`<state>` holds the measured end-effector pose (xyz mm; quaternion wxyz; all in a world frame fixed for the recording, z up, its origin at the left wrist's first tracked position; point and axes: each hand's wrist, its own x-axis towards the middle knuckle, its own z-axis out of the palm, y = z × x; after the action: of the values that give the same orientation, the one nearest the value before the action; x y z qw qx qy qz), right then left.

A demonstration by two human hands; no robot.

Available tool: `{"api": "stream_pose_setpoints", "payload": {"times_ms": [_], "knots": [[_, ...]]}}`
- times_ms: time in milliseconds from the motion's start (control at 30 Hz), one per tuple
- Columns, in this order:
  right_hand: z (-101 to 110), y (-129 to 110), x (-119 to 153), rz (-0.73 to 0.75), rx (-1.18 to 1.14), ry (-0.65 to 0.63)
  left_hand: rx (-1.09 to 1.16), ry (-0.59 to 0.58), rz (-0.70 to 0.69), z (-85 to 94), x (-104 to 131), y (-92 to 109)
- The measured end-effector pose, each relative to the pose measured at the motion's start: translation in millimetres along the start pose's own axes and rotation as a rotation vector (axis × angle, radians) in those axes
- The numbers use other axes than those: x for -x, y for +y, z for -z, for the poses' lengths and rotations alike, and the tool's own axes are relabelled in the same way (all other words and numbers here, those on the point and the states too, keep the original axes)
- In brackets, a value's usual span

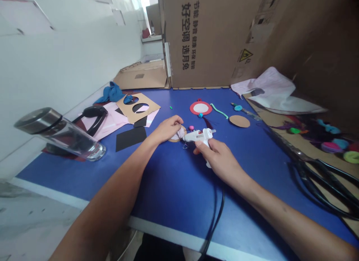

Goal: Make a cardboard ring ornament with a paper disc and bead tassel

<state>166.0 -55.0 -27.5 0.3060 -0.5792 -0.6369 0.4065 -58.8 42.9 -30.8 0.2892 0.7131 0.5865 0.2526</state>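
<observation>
My right hand [217, 152] is wrapped round a white hot glue gun [198, 135], its nozzle pointing left. Close to that nozzle lies a small cardboard disc [174, 139] with a pale whitish piece on top. My left hand [169, 128] is closed at the disc, fingers curled over its upper edge and partly hiding it. A pink bead or bell [191, 128] sits just beyond the gun. Farther back lie a red ring with a white centre [201, 108], a mint-green pipe cleaner [219, 111] and a plain cardboard disc [239, 121].
Left, a glass bottle [75, 137] stands tilted in view beside black paper [131, 138] and cut-out cardboard [138, 107]. Large black-handled scissors [322, 178] and craft bits lie right. A cardboard box [207, 40] closes off the back. The gun's black cord [217, 216] crosses the front edge.
</observation>
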Motion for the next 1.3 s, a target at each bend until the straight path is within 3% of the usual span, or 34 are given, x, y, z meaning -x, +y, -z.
{"api": "stream_pose_setpoints", "payload": {"times_ms": [1300], "knots": [[0.5,3.3,-1.4,0.072,0.032,0.024,-0.002,0.005,-0.004,-0.5,-2.4,-4.6]]}}
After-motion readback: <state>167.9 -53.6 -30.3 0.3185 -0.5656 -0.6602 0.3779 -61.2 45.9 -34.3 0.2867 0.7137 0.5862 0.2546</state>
